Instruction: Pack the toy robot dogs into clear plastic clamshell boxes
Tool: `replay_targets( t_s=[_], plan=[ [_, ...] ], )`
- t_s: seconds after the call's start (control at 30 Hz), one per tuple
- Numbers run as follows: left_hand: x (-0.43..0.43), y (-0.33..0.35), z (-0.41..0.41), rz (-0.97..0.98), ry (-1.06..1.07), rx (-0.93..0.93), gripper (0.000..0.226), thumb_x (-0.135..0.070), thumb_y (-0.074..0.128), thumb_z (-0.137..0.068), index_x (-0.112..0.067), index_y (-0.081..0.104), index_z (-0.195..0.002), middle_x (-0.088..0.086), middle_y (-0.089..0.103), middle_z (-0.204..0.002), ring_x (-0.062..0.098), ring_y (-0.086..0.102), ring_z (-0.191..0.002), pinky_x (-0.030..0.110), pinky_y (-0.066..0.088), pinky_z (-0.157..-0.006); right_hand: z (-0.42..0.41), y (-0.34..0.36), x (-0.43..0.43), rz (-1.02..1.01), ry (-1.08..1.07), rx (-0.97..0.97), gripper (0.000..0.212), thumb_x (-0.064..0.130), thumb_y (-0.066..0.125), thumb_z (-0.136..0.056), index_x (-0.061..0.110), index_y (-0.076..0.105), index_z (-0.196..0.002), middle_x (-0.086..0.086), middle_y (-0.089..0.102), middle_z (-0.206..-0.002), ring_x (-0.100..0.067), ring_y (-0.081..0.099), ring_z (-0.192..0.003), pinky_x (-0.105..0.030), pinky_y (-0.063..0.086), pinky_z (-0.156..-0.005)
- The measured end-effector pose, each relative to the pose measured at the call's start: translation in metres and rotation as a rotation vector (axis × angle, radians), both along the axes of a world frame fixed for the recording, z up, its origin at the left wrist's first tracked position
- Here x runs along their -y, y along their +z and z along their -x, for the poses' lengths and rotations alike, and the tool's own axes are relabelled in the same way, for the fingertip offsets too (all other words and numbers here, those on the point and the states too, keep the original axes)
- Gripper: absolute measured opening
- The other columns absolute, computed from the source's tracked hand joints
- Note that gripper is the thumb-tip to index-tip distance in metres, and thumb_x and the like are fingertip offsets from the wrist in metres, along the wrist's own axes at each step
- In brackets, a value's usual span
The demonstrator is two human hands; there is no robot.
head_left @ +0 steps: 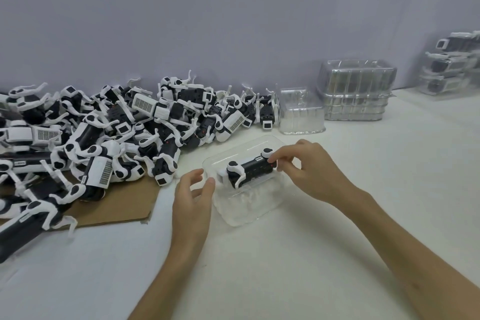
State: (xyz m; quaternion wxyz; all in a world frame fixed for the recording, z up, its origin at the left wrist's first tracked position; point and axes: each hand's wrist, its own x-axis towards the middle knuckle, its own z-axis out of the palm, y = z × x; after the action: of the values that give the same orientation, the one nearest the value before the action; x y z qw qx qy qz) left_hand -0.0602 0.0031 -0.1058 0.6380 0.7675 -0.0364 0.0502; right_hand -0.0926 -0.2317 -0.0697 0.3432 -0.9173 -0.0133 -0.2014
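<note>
A black-and-white toy robot dog (248, 170) lies on its side inside an open clear clamshell box (249, 205) in the middle of the white table. My right hand (304, 166) pinches the dog's right end with thumb and fingertips. My left hand (193, 195) sits at the box's left edge, fingers loosely spread, thumb tip against the clear plastic rim; it grips nothing that I can see. A large heap of loose robot dogs (104, 132) covers the left side of the table.
Brown cardboard (119, 202) lies under the heap's near edge. A single empty clear box (301, 112) and a stack of empty clear boxes (355, 93) stand at the back. Packed boxes (449, 65) are stacked at the far right against the grey wall.
</note>
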Motion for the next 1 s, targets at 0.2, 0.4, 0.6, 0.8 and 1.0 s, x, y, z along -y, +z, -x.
replay_targets(
  t_s=[0.2,0.4,0.6,0.8,1.0],
  plan=[
    [0.001,0.006,0.003,-0.052,-0.158,-0.004,0.029,-0.028,0.052,-0.103,-0.032,0.059,-0.131,-0.015,0.064,-0.124,0.008,0.067,-0.103,0.018,0.045,-0.083,0.001,0.002,0.001,-0.003,-0.142,0.119,0.027,0.008,0.061,-0.089,0.029,0.078,-0.089,0.013,0.069,-0.069,-0.01,0.06,-0.065,-0.03,0.047,-0.066],
    [0.009,0.005,0.012,0.081,-0.428,-0.152,0.033,-0.043,0.04,-0.105,-0.045,0.056,-0.133,-0.026,0.064,-0.127,0.001,0.066,-0.11,0.027,0.042,-0.101,0.018,0.019,-0.035,-0.259,-0.08,0.402,0.032,-0.003,0.056,-0.092,0.019,0.078,-0.101,0.012,0.075,-0.097,-0.008,0.07,-0.091,-0.022,0.053,-0.078],
    [0.002,0.006,0.001,0.378,-0.069,-0.172,0.027,-0.032,0.042,-0.106,-0.029,0.066,-0.118,-0.004,0.069,-0.121,0.014,0.074,-0.094,0.033,0.054,-0.084,0.024,-0.005,-0.1,-0.684,0.373,-0.173,0.058,0.023,0.055,-0.099,0.03,0.037,-0.154,0.023,0.038,-0.154,0.008,0.032,-0.143,-0.012,0.03,-0.113],
    [0.0,0.004,-0.001,0.376,0.015,-0.165,0.022,-0.029,0.043,-0.106,-0.028,0.064,-0.113,0.0,0.063,-0.122,0.019,0.076,-0.087,0.037,0.054,-0.083,-0.006,-0.037,-0.088,-0.62,0.09,-0.327,0.069,0.02,0.052,-0.103,0.026,0.014,-0.161,0.018,0.013,-0.165,0.003,0.013,-0.148,-0.02,0.015,-0.117],
    [0.001,0.005,0.004,0.322,-0.007,-0.143,0.023,-0.027,0.042,-0.106,-0.029,0.065,-0.111,-0.003,0.062,-0.123,0.018,0.075,-0.085,0.037,0.053,-0.085,-0.041,-0.028,-0.007,-0.703,-0.286,-0.085,0.052,0.007,0.058,-0.097,0.011,0.044,-0.147,-0.006,0.048,-0.15,-0.014,0.046,-0.127,-0.023,0.03,-0.098]
  ],
)
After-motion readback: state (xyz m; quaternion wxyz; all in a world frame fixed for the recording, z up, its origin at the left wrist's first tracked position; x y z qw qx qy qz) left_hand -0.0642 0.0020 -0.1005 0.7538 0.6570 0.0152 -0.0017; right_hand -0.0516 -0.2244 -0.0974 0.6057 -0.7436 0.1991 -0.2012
